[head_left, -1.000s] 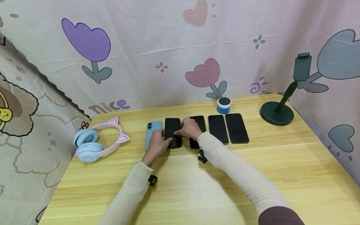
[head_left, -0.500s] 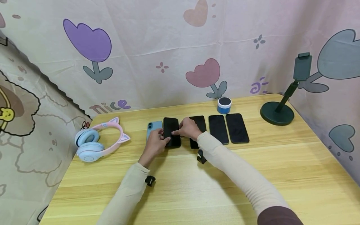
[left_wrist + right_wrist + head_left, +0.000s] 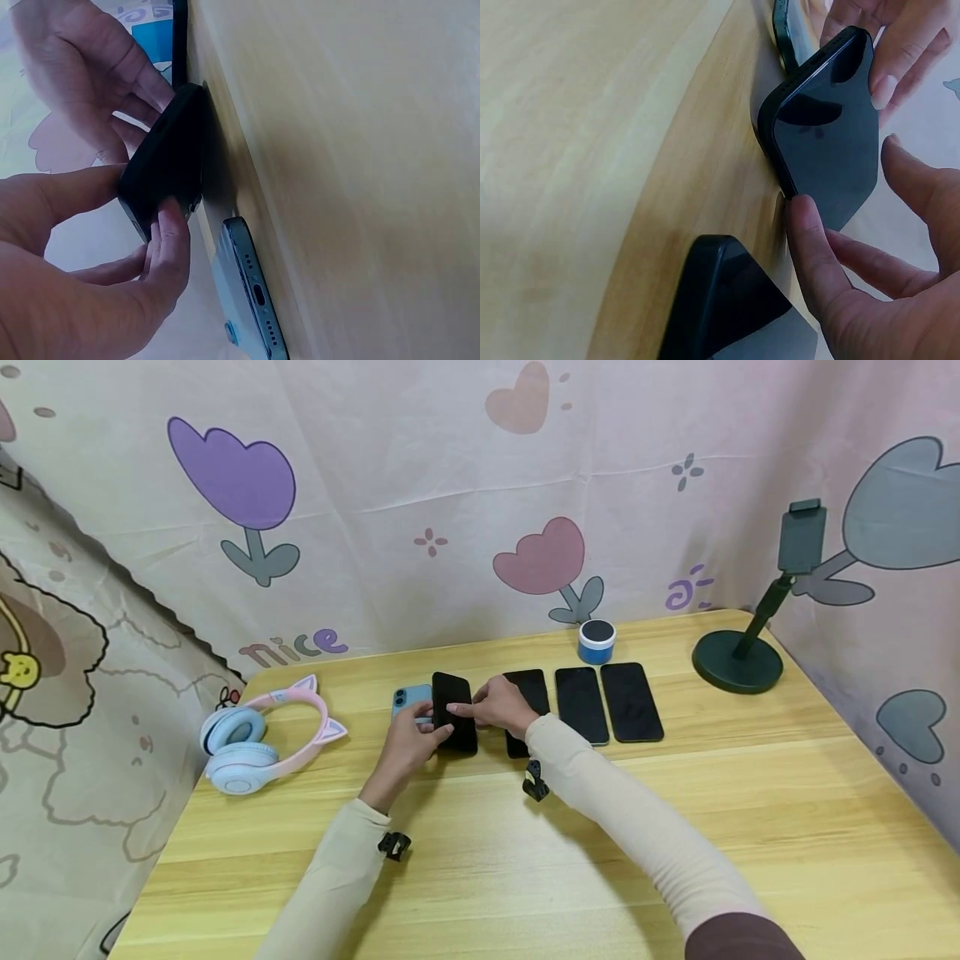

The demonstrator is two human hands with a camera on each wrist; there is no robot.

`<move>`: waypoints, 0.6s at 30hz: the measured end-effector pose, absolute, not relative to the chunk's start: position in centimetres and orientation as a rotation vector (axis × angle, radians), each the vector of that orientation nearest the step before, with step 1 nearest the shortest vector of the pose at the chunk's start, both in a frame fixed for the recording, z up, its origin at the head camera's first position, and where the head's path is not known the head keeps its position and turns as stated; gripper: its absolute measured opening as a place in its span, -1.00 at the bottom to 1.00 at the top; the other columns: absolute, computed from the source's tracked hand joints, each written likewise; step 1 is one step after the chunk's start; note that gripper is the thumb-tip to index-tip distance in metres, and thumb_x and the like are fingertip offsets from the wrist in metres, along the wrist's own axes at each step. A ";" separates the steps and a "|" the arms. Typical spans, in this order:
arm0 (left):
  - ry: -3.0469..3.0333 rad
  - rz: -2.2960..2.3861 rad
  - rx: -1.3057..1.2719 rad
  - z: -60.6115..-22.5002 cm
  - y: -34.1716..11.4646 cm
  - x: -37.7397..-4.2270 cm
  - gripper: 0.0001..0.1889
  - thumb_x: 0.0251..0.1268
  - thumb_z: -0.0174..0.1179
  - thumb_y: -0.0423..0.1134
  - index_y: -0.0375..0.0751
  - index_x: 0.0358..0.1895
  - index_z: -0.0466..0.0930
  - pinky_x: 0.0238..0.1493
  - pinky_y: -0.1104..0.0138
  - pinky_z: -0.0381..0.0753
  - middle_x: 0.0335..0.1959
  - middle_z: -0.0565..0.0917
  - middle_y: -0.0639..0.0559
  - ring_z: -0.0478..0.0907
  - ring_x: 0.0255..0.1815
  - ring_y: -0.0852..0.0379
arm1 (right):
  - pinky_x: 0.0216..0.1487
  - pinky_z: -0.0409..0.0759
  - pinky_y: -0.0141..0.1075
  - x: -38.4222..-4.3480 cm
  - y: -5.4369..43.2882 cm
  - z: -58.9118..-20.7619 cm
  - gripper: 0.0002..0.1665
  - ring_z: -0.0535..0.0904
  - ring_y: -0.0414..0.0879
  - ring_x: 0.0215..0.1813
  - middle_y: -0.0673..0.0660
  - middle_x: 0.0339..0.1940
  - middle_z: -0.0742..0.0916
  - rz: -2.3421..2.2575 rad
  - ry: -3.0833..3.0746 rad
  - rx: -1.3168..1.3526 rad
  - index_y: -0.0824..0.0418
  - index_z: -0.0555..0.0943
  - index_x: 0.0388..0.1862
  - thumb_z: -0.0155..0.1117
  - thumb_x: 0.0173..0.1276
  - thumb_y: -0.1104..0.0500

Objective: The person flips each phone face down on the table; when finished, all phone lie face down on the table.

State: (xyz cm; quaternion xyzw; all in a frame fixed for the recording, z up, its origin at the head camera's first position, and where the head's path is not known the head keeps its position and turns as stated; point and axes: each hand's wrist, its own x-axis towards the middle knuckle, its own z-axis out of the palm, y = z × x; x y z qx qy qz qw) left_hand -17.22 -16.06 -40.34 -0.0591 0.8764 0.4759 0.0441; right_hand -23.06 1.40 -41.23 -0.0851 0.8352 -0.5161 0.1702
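**Black smartphone [image 3: 832, 150] held at a tilt**

Cat-ear headphones [image 3: 238, 767] lie farthest left. A light blue smartphone [image 3: 408, 695] lies camera side up, partly behind my left hand [image 3: 408, 743], which grips the black smartphone's left side, thumb on its face. My right hand [image 3: 504, 706] pinches its right side; I can't tell whether its lower edge touches the wooden table [image 3: 465, 843]. Next come three more dark smartphones [image 3: 581, 706], flat, then a dark green phone stand [image 3: 727, 664]. A blue-and-white jar [image 3: 596, 652] stands behind the row.

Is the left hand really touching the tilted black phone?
Touching. The left wrist view shows the left hand gripping the tilted black phone, fingers against its dark surface.
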 end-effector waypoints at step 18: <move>2.491 1.686 -0.086 -39.9 -16.1 -16.9 -0.22 0.30 0.40 -0.29 -0.20 0.54 0.23 0.23 -0.01 0.54 0.40 0.41 -0.22 0.48 0.33 -0.22 | 0.10 0.66 -0.11 -22.8 1.6 -40.9 -0.20 0.75 0.06 -0.03 0.33 0.33 0.56 -1.699 2.051 -0.121 0.42 0.61 0.21 0.50 0.26 -0.18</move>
